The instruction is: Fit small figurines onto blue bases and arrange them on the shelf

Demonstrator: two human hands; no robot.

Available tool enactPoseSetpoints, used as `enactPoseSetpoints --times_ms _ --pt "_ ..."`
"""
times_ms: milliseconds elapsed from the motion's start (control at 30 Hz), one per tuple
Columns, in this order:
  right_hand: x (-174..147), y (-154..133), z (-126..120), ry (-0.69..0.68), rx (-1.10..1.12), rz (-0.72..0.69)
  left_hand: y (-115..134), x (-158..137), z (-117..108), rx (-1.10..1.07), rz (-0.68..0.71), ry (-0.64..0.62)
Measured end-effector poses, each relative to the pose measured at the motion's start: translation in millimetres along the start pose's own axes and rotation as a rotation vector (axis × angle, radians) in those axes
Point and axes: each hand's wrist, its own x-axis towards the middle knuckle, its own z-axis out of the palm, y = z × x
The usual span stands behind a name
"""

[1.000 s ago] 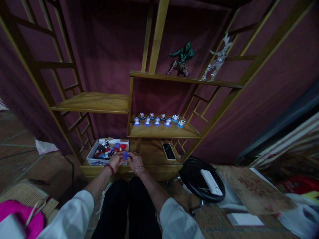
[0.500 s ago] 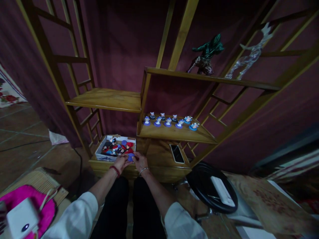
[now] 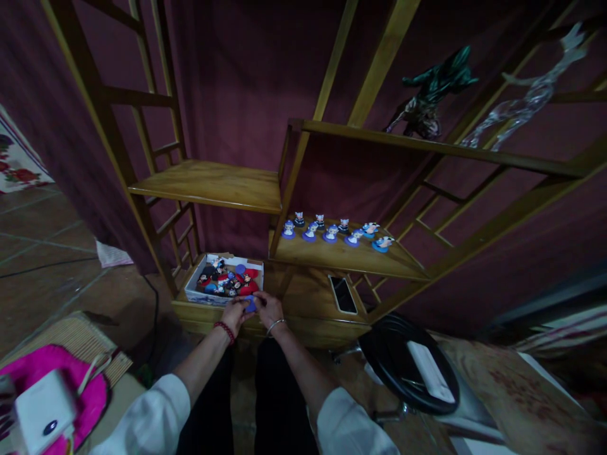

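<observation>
Purple piece (image 3: pixel 250 304), small and kinda rounded, was held between both hands in the head view, just off the near right corner of the white box (image 3: pixel 245 260). It was gripped on one side by the fingers of the left hand (image 3: pixel 235 315) and pinched on the other by those of the right hand (image 3: pixel 270 309), so both were closed on it. Which way it pointed honestly couldn't be told: too much was covered by the fingers, and its long axis couldn't be made out. The box was filled with a jumble of figurines (image 3: pixel 231 282), red, black, blue and purple, lying every which way. On the low shelf (image 3: pixel 327 256), nine figures (image 3: pixel 331 234) were lined up in two rough rows: four on purple bases, three on dark ones, two on blue at the right end. On the board (image 3: pixel 303 292) below, a phone (image 3: pixel 343 295) was laid flat, its long side running roughly front to back. Off to the right, a long white item (image 3: pixel 430 371) was parked on a black stool (image 3: pixel 391 357).
</observation>
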Motion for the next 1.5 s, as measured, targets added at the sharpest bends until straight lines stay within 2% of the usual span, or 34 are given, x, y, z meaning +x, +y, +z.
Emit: enactPoseSetpoints --times_ms 233,567,800,1067,1333,1500 --pt "7.1 4.6 11.8 -0.021 -0.006 -0.009 0.2 6.8 -7.9 -0.019 -0.007 0.027" --pt "18.7 9.7 15.6 -0.016 0.007 0.014 5.3 18.1 -8.4 -0.057 -0.016 -0.006" --pt "22.8 15.8 19.3 -0.015 0.017 0.038 -0.1 19.8 -11.8 -0.096 -0.024 -0.032" --pt "24.8 14.8 19.0 -0.044 -0.052 0.033 -5.7 20.6 -16.3 -0.127 -0.009 -0.045" --pt "25.4 13.2 17.5 -0.060 -0.047 0.069 -15.4 28.9 -26.4 -0.184 -0.022 -0.140" --pt "28.2 14.6 15.9 -0.046 -0.058 0.111 -14.2 28.4 -24.4 -0.210 -0.038 -0.127"
